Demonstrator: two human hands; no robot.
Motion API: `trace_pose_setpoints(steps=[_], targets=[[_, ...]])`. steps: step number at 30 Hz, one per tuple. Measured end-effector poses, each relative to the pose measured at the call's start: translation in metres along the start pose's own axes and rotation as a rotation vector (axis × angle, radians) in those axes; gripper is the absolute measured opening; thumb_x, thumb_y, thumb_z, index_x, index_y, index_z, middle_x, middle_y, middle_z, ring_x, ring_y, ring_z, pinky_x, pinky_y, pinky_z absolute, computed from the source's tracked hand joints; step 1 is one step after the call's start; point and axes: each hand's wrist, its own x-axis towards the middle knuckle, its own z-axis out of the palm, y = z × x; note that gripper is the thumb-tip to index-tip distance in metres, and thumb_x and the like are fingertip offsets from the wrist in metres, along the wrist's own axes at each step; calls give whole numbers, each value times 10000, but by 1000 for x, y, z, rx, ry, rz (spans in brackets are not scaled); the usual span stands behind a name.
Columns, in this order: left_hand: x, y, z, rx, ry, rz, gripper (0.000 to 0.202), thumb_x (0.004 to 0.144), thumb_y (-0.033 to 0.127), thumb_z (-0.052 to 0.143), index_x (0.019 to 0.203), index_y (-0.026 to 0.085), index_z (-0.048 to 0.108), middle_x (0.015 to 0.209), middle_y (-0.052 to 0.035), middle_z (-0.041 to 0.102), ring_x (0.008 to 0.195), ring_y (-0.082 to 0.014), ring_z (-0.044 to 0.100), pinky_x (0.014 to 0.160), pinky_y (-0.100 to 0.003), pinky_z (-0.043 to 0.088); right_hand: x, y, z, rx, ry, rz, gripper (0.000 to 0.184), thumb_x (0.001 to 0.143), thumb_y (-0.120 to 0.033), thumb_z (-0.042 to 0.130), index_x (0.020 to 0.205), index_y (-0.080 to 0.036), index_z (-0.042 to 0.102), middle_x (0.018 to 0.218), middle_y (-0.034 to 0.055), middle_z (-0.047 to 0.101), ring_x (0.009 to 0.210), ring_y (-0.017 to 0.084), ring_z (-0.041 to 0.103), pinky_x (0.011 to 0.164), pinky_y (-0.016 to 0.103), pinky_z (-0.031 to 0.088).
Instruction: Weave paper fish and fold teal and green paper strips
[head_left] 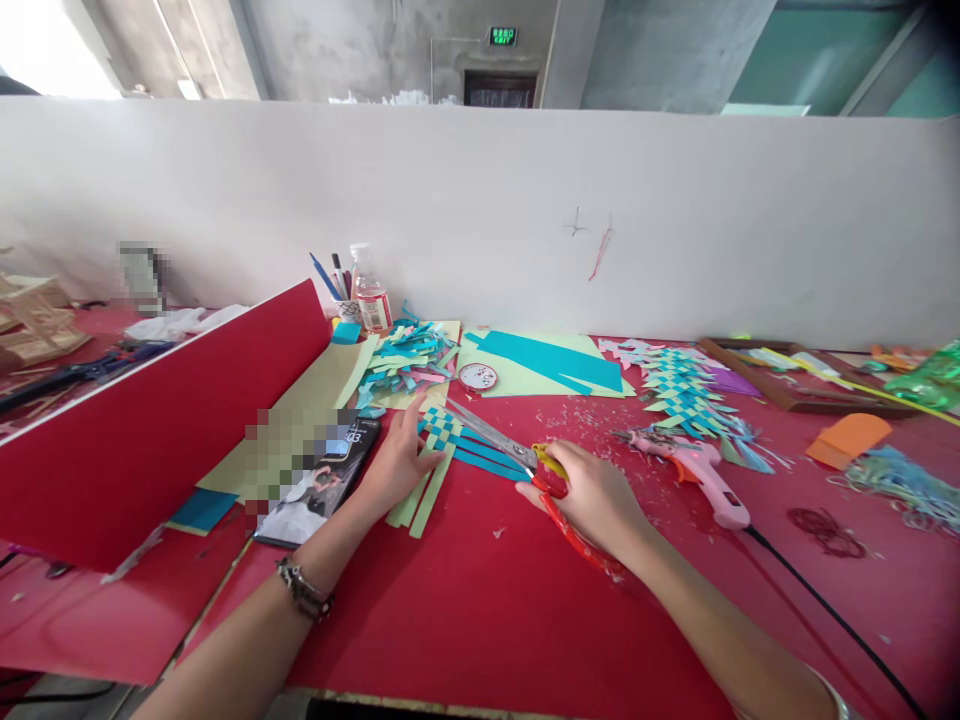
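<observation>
My right hand (596, 495) grips a pair of scissors (499, 437) by its red and yellow handles, and the blades point left and away from me. Their tips are close to a small woven piece of blue and pale green paper strips (440, 428). Loose ends of the weave spread toward me and to the right. At the weave's left edge is my left hand (397, 458), fingers stretched out and thumb apart, apparently touching the paper. A heap of cut paper scraps (409, 355) lies just beyond it.
A phone (330, 480) lies left of my left hand, before a standing red board (187, 400). A pink glue gun (697, 470) with a black cord rests at right. Behind are a round lid (478, 377), blue paper (555, 360), a bottle (371, 295) and a larger woven piece (682, 390).
</observation>
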Motion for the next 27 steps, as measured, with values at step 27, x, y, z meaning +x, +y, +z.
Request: trace_pose_setpoints(steps=[27], targets=[[-4,26,-8,-1086,-70,-499,217,616,349,673,655,140,629,566,1,624,515,-107,554,497,-192,419,1,2,0,93,41,51,272,679,-430,515,841,-211,522,822,43,617,714,195,578,544,238,367]])
